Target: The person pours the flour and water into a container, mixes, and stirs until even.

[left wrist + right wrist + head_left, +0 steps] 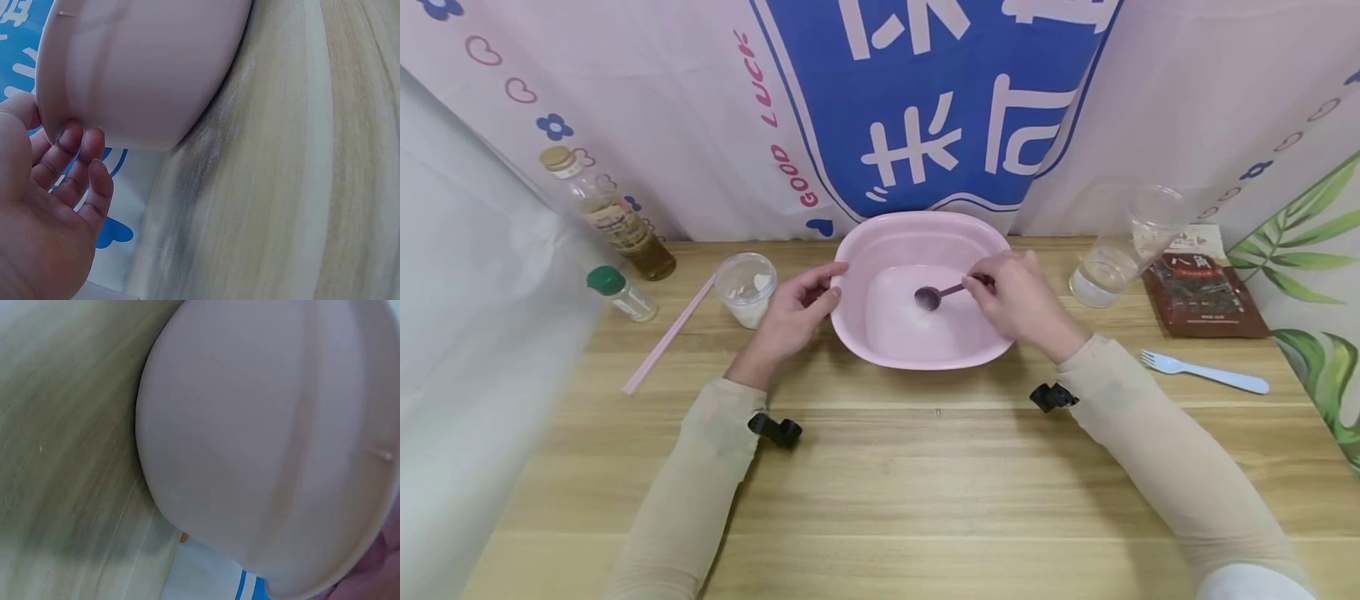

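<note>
Fingers of the right hand [1026,296] are pinching a dark spoon [928,298], its bowl reaching leftward from them inside the pink basin [925,363]; curled fingers of the left hand [792,310] are gripping the basin's rim, a clear jar [743,292] standing beside them.

The basin [917,340] stands between jar [746,287], left, and cup [1103,273], right.

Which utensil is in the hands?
The dark spoon, gripped by the right hand; the light-blue fork and pink chopsticks lie on the table, untouched.
</note>
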Demonstrator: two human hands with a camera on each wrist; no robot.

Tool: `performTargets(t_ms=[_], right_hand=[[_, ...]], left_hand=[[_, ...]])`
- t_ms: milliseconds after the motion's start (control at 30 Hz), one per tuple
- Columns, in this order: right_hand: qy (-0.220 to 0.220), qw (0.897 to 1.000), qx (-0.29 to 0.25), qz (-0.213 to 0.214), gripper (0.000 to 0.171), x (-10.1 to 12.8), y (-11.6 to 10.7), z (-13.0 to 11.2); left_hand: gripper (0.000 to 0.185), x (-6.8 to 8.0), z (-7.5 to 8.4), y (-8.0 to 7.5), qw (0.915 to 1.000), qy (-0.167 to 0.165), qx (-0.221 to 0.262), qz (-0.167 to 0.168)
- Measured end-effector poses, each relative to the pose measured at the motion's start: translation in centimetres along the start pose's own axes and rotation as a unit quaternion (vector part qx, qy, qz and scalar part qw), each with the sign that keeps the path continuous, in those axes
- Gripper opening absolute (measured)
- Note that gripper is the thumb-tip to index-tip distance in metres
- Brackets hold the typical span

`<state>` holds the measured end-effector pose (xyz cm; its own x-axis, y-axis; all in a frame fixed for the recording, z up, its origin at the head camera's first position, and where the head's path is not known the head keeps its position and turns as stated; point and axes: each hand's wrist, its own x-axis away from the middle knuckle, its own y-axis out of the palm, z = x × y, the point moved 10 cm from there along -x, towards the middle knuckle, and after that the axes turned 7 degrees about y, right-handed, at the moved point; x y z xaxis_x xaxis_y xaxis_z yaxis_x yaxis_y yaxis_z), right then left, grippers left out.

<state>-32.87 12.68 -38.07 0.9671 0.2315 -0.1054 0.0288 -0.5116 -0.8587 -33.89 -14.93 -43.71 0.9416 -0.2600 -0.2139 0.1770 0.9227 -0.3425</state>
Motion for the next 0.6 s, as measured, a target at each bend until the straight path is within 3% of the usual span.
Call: performTargets(t_ms=[233,467,600], right_hand=[[-0.04,0.999,-0.002,-0.01,0.014,0.9,-0.7,-0.3],[-0.049,0.997,0.042,0.051,0.013,1.1,-2.2,0.6],[-0.039,0.996,0.042,0.063,0.015,0.8,-2.3,0.9]], left_hand=[[0.041,0.0,-0.2,0.0,1.0,0.004,0.009,0.0],[0.041,0.1,-0.2,-0.2,1.0,0.001,0.008,0.003],[0.041,0.0,-0.2,-0.1,1.0,0.006,0.005,0.001]])
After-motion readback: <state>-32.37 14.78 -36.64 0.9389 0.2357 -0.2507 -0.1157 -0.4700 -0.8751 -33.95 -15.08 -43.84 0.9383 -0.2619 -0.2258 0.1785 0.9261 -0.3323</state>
